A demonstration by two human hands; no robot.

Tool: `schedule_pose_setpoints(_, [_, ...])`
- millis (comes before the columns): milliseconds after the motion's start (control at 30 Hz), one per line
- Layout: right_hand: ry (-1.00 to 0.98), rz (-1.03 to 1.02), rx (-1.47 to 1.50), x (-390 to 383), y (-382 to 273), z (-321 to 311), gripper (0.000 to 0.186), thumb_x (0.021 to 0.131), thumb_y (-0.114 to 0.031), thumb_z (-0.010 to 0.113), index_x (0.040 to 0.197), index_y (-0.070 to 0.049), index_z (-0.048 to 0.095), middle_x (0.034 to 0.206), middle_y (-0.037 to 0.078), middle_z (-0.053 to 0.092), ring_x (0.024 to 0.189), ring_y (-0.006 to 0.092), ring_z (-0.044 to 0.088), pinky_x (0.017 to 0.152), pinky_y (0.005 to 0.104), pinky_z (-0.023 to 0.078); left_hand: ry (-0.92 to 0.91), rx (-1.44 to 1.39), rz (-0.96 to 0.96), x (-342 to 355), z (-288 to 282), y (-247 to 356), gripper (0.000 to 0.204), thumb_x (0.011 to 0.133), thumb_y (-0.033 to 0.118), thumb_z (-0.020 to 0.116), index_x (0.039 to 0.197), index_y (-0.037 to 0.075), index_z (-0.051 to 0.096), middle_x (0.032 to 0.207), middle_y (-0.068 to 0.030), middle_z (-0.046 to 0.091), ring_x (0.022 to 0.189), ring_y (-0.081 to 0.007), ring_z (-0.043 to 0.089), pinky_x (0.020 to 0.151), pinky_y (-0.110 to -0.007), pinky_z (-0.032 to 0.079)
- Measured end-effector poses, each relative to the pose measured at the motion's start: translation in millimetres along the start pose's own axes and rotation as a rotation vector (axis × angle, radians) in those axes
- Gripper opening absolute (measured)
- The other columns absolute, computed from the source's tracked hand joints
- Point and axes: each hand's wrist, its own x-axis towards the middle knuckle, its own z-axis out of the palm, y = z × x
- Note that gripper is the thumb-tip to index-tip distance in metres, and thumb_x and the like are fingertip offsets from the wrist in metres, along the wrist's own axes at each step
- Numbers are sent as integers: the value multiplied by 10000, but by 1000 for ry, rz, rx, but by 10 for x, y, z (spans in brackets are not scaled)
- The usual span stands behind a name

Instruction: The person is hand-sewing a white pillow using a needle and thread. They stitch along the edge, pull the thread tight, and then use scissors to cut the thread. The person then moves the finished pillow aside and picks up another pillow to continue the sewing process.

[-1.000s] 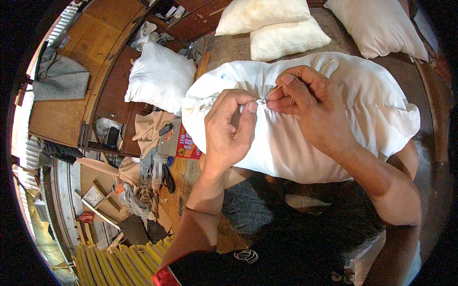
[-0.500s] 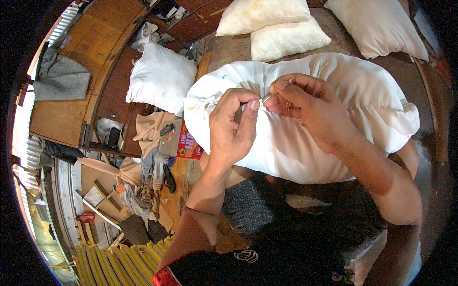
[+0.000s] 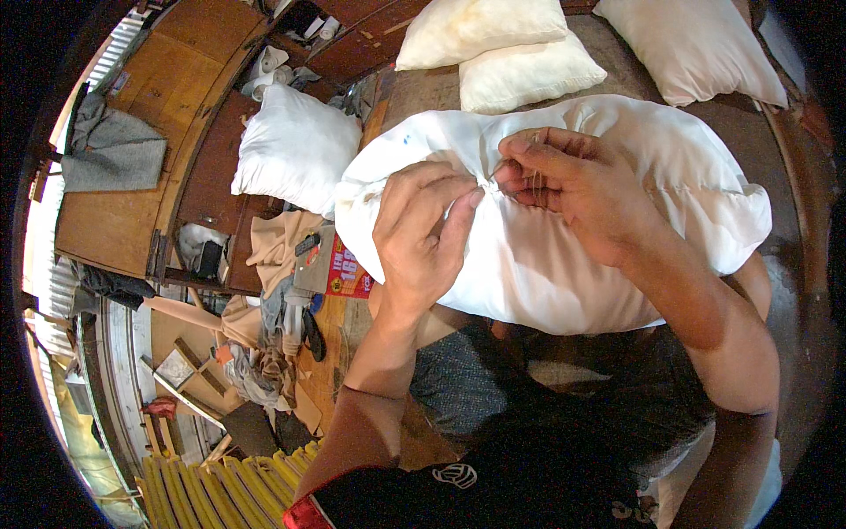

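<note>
A large white cushion (image 3: 564,282) lies across my lap, its fabric gathered into a seam that runs along the top. My left hand (image 3: 419,238) is closed on that seam, thumb and fingers pinching the cloth near the middle. Just right of it, my right hand (image 3: 590,194) is closed in a pinch on a thin needle (image 3: 492,179), whose tip points toward the pinched seam. Fine thread (image 3: 538,169) loops around the right fingers. How far the needle sits in the cloth is hard to make out.
Beyond the cushion lie two stacked white pillows (image 3: 529,72) and another white pillow (image 3: 692,53) at far right. A square white pillow (image 3: 295,145) leans at the left by wooden cabinets (image 3: 132,212). Cloth scraps (image 3: 264,370) and yellow slats (image 3: 220,494) are lower left.
My right hand stays close to the seam, its fingers shifted slightly. My left hand has moved a little left, still at the seam. The cushion is nearly unmoved.
</note>
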Motion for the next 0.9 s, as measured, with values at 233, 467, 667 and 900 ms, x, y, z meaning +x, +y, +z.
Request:
schedule_pose_setpoints(233, [96,-111,-124,-8,57,106,187,972,-200,633,1049,-39,690,848,37,695,766,108,641,683,266,515,195,-175,129,-42,-95,-7,138,870,13,663,980,12,580,947,-155,619,853,-257,635,792,-366,525])
schedule_pose_setpoints(467, [-52,-210,-563,38,-69,118,230,963,-231,628,1011,-17,698,730,17,634,673,93,559,632,271,472,578,-339,114,8,-370,108,219,1011,175,526,1112,23,406,927,-170,581,765,-201,619,553,-266,520])
schedule_pose_setpoints(667, [-37,-311,-662,-43,-207,37,232,992,-233,615,1041,-16,677,772,-22,595,676,56,501,634,216,434,922,-285,48,-105,-845,208,155,1065,180,412,1109,31,401,884,-183,569,571,-197,578,465,-226,475])
schedule_pose_setpoints(900, [-82,-233,-651,-678,-823,348,166,954,-146,611,1002,-10,694,917,58,680,666,58,542,598,210,449,337,-754,-214,-281,-680,501,134,1016,86,495,1104,28,413,872,-211,615,670,-231,644,559,-319,570])
